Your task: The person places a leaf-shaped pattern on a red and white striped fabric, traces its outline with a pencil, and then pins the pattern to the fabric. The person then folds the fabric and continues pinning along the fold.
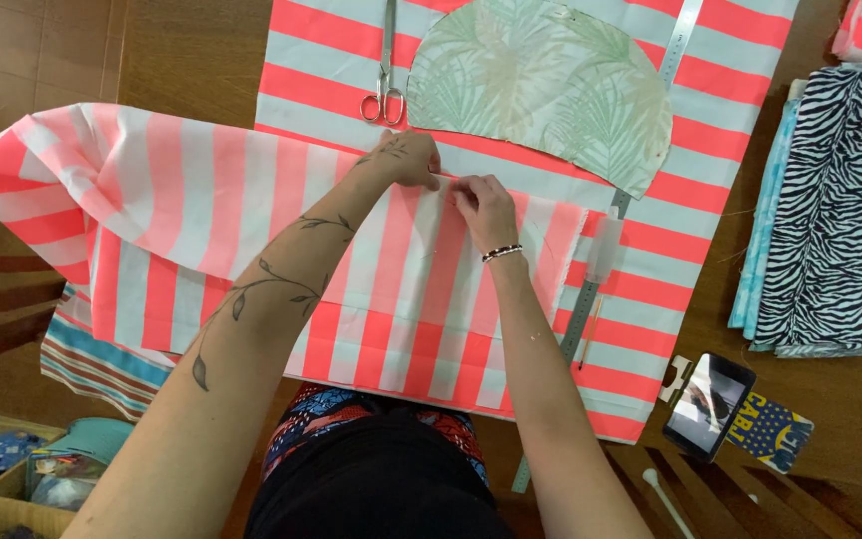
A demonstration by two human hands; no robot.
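Note:
A pink and white striped fabric (202, 220) lies folded over another layer of the same cloth (710, 120) on a brown table. My left hand (408, 160) and my right hand (483, 207) pinch the upper edge of the folded piece close together, fingertips almost touching. A curved pattern piece with a pale green palm-leaf print (541, 85) rests just beyond the hands. The right wrist wears a beaded bracelet (502, 253). The left forearm carries a vine tattoo.
Scissors (384, 95) lie on the cloth left of the pattern piece. A long metal ruler (591, 299) runs along the right side. Zebra-print fabric (840, 200) is stacked at the right, a phone (708, 404) below it. A box of supplies (12, 469) sits bottom left.

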